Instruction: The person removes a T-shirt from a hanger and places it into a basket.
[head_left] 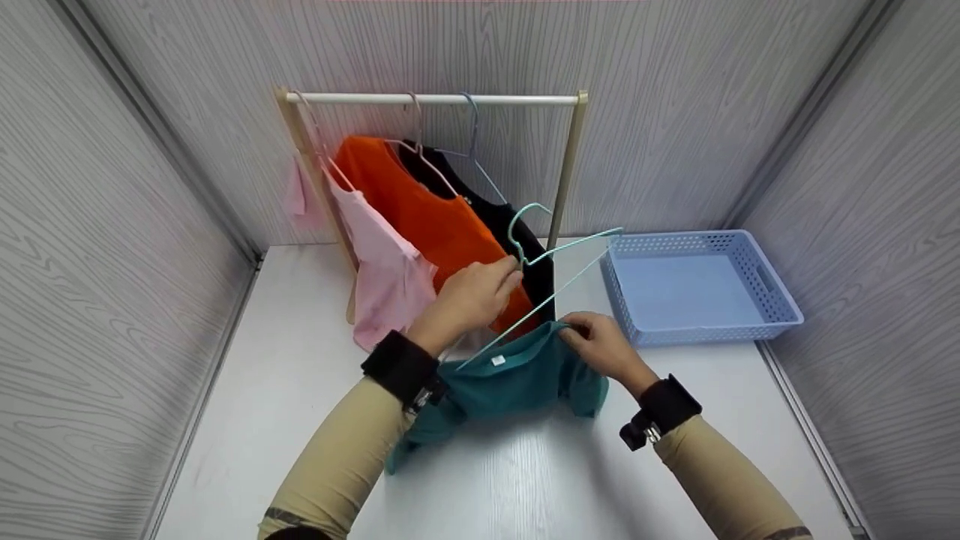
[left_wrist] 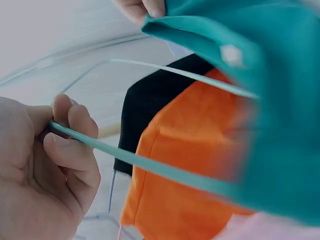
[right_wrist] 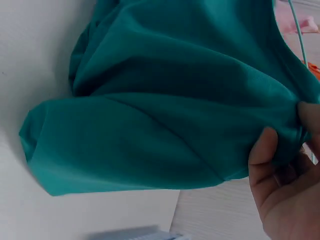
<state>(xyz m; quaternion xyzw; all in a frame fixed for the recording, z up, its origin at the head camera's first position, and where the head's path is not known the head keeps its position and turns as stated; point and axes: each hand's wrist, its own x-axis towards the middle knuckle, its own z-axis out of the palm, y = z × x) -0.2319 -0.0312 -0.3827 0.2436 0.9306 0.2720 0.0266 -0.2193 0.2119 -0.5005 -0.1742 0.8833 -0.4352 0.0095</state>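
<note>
My left hand grips a thin teal hanger just below its hook, fingers curled round the wire. One arm of the hanger runs down into the neck of a teal shirt that lies bunched on the white table. My right hand pinches the shirt's collar edge, with its thumb on the fabric. Behind the hands, a pink top, an orange shirt and a black shirt hang on a small rack.
An empty blue perforated basket sits at the right on the table, close to the right wall. Grey panelled walls close in the table on three sides. One bare blue hanger hangs on the rail.
</note>
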